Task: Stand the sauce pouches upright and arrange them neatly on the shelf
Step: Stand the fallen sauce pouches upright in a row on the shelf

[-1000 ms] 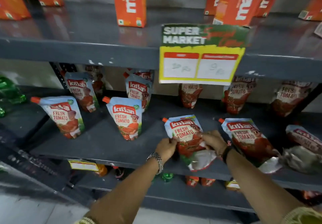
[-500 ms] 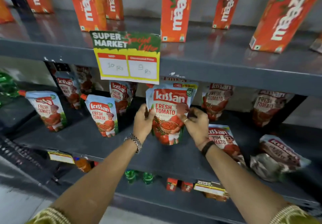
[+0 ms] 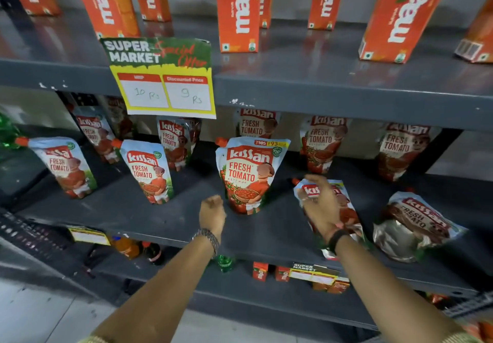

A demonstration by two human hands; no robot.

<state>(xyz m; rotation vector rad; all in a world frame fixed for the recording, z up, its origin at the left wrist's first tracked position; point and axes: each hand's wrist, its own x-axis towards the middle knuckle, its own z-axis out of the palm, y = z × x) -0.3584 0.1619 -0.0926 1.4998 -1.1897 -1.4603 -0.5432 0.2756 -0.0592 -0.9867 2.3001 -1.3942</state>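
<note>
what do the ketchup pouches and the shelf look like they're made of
Fallen pouch: seemingly flexible printed plastic laminate; its underside shows crinkled silvery foil, glossy. Shelf: likely grey painted metal with a dull sheen; white chips show along the upper shelf's front edge.

- Two bare forearms reaching toward a grey shelf (image 3: 160, 217).
- Left hand (image 3: 212, 213): silver metal link watch band (image 3: 206, 237) at the wrist.
- Right hand (image 3: 321, 204): black wristband (image 3: 336, 237).
- Pale yellow-green knit sleeve cuffs, farthest from the shelf.

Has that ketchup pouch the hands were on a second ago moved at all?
Yes. The pouch lay flat at the shelf's front edge; now it stands upright, further back on it, both hands off.
</note>
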